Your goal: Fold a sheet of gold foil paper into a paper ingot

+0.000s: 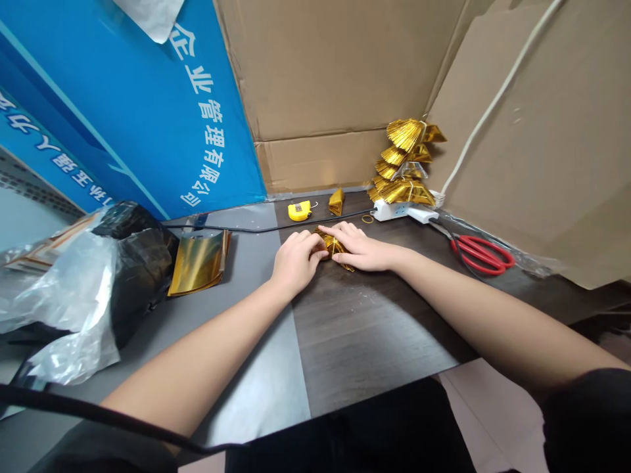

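Note:
A bundle of folded gold foil paper (336, 246) lies low on the dark tabletop, with a thin pale band around its middle. My left hand (298, 261) grips its left end, thumb and fingers pinched together. From the right, my right hand (359, 248) is curled over the bundle, thumb on the near side and fingers on the far side. Both hands cover much of it. Just beyond them lie a single folded gold paper piece (336, 202) and a yellow tape measure (300, 210).
Several gold paper bundles (405, 164) are stacked by a white power strip (392, 210). Red-handled scissors (483, 255) lie at right, a rubber band (367, 219) nearer the middle. At left are gold sheets (197, 261) and a plastic bag (93, 289). Cardboard (335, 72) walls the back.

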`<state>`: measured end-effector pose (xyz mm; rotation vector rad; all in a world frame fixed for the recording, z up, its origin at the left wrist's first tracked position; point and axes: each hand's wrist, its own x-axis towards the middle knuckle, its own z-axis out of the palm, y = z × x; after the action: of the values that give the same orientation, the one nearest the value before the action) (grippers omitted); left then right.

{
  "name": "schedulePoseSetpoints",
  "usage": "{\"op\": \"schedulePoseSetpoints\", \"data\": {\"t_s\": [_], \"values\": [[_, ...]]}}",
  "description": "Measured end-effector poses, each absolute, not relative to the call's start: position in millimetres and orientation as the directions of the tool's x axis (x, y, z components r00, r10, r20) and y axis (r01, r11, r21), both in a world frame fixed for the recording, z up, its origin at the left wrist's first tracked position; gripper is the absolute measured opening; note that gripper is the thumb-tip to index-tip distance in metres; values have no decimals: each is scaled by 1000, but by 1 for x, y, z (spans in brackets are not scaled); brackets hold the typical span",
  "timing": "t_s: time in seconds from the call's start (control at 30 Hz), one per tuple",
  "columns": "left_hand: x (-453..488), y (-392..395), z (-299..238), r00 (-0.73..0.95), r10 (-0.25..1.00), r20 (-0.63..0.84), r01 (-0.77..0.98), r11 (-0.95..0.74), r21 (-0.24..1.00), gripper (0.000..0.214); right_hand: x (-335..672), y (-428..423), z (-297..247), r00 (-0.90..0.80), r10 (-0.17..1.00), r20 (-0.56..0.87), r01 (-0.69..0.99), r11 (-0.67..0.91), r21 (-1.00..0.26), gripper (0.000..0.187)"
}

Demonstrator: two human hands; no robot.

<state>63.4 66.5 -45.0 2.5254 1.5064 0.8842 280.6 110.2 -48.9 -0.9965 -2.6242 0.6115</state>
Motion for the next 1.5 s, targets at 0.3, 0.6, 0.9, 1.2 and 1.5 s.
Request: {"op": "schedulePoseSetpoints", "data": {"t_s": [0.3, 0.6, 0.9, 1.2, 1.5], "values": [[62, 69, -43, 321, 844, 429, 762, -500, 411, 7, 295, 123, -49, -780, 589, 213, 392, 724, -568, 61], [71, 70, -42, 266, 860, 435, 786, -455, 418, 12, 291, 127, -52, -757, 577, 307, 367, 764, -531, 58], [63, 70, -43, 301, 861, 410, 772, -473, 425, 11, 285, 112, -48, -703, 645, 302, 493, 747, -446, 76], [72, 68, -51, 362, 885, 291, 834, -447, 323, 67, 272, 104, -64, -628, 743, 230, 655, 665, -358, 116], [79, 68, -47, 322, 934, 153, 899, -352, 259, 72, 271, 105, -62, -669, 724, 171, 665, 685, -299, 99]]}}
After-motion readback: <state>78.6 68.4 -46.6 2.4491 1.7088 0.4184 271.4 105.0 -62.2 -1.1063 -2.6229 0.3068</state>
